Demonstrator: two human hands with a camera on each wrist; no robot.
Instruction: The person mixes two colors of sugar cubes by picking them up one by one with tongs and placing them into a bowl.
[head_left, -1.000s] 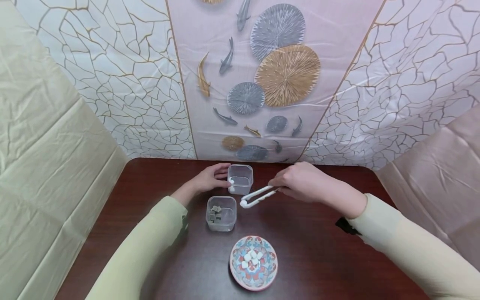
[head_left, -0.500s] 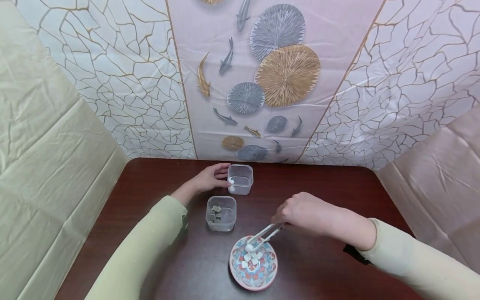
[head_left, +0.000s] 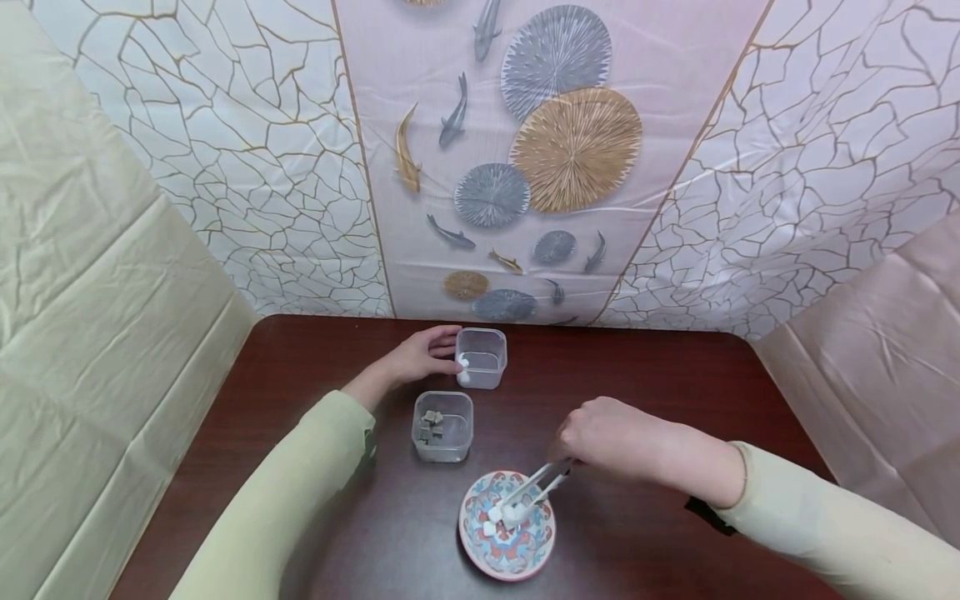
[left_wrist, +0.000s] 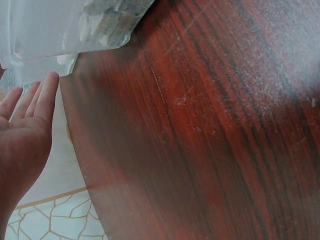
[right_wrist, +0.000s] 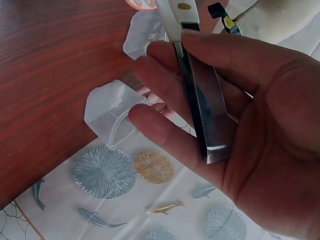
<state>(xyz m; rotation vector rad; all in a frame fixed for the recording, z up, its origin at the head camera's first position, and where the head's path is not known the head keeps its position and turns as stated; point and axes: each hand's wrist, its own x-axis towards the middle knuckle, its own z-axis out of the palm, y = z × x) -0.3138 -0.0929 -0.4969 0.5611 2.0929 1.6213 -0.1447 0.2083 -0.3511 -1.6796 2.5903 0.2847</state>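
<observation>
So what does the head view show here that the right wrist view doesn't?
Only the head view shows the left hand against the far tub, the tong tips among white cubes in the bowl, and the near tub of dark cubes. Only the right wrist view shows the tongs' metal end lying across the palm, fingers curled round it. Both show the right hand gripping the tongs above the table.

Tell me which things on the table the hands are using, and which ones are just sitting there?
Being used:
- tongs, gripped by the right hand
- white cubes in the patterned dish, with the tong tips among them
- far clear tub, touched by the left hand, one white cube inside

Just sitting there:
- near clear tub with dark cubes
</observation>
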